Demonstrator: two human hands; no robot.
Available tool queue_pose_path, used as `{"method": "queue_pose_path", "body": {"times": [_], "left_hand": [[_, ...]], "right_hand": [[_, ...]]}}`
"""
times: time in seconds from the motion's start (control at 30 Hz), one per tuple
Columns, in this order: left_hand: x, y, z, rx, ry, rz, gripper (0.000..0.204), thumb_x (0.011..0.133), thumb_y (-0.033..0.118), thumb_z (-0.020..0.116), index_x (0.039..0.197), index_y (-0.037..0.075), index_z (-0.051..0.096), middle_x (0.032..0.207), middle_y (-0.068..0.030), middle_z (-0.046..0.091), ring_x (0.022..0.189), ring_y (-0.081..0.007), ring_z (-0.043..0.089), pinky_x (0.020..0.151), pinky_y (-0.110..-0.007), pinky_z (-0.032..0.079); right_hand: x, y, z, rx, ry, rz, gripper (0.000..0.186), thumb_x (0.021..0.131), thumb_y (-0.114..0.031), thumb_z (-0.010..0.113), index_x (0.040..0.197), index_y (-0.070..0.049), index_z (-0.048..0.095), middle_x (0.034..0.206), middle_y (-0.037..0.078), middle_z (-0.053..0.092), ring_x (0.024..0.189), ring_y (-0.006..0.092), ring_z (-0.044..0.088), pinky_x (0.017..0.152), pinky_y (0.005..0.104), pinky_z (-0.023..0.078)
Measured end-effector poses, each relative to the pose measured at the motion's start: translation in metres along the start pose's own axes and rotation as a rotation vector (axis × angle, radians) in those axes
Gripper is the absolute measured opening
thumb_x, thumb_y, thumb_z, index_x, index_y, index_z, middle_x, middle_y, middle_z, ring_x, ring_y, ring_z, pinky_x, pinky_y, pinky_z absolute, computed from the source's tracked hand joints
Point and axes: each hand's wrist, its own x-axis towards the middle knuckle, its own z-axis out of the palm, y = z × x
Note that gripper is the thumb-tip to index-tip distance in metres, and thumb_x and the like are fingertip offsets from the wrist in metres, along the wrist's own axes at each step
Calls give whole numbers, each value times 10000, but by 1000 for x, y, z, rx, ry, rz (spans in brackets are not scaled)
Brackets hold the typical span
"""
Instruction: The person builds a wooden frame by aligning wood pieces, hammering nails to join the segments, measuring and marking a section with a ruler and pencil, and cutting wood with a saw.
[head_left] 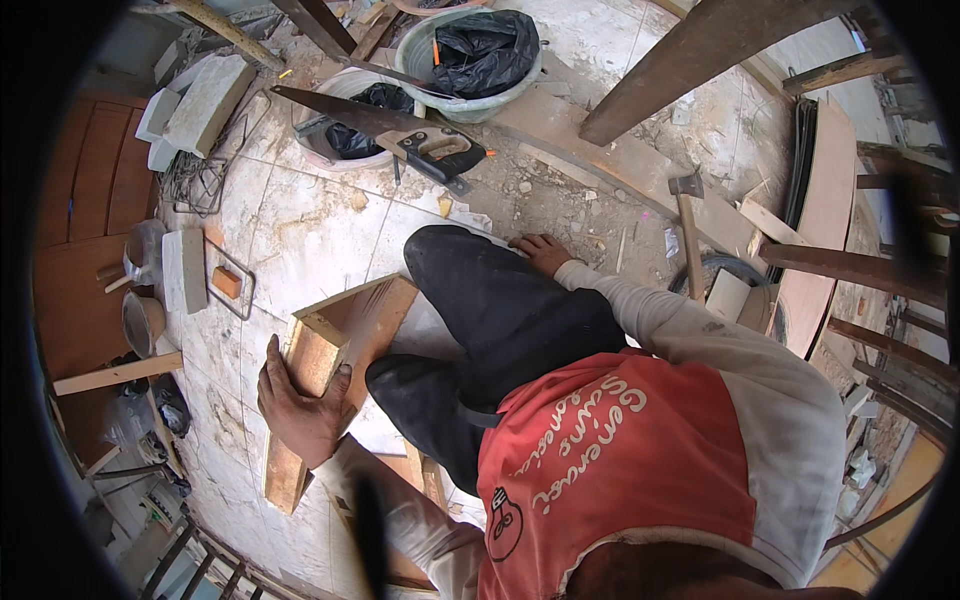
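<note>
On the tiled floor before my legs stands a wooden box-like frame (385,310) made of boards. My left hand (305,415) grips its near board, thumb on one side and fingers on the other. My right hand (543,253) reaches past my knee and rests low near the floor. Its fingers lie stretched out with nothing visible in them, though my knee hides part of what lies beneath. Beyond, a handsaw (395,130) with a dark handle lies across a pinkish bucket (345,160). To the right, a hatchet (688,225) leans with its head up.
A pale green tub (410,60) with a black plastic bag stands at the back. Light blocks (210,105), a brick piece (226,282) and bent wire lie at the left. Wooden posts (690,70) and rubble (560,190) occupy the right and far side.
</note>
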Motion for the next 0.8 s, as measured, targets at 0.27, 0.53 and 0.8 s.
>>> {"method": "queue_pose_path", "body": {"times": [0.27,0.53,0.8], "left_hand": [[-1,-5,-5,-68,62,5,851,667,472,879,1377,97,598,1227,-171,659,1148,-379,616,996,-467,479],[-114,-38,-30,-746,697,-221,318,913,198,688,1124,-38,712,1092,-160,711,1062,-254,662,960,-372,502],[-364,-74,171,-1012,799,-1701,242,819,174,796,894,41,609,726,-31,601,586,-114,542,524,-272,450]], "right_hand": [[-49,36,15,0,-41,-83,472,1005,-334,523,1427,-123,527,1439,149,525,1305,325,525,1107,377,414],[-42,83,-14,-176,-117,-74,425,1019,-302,522,1379,-84,580,1368,155,593,1264,295,572,1088,352,426],[24,146,-47,-39,-96,9,391,1033,-271,520,1331,-45,634,1297,161,661,1222,264,618,1069,328,438]]}}
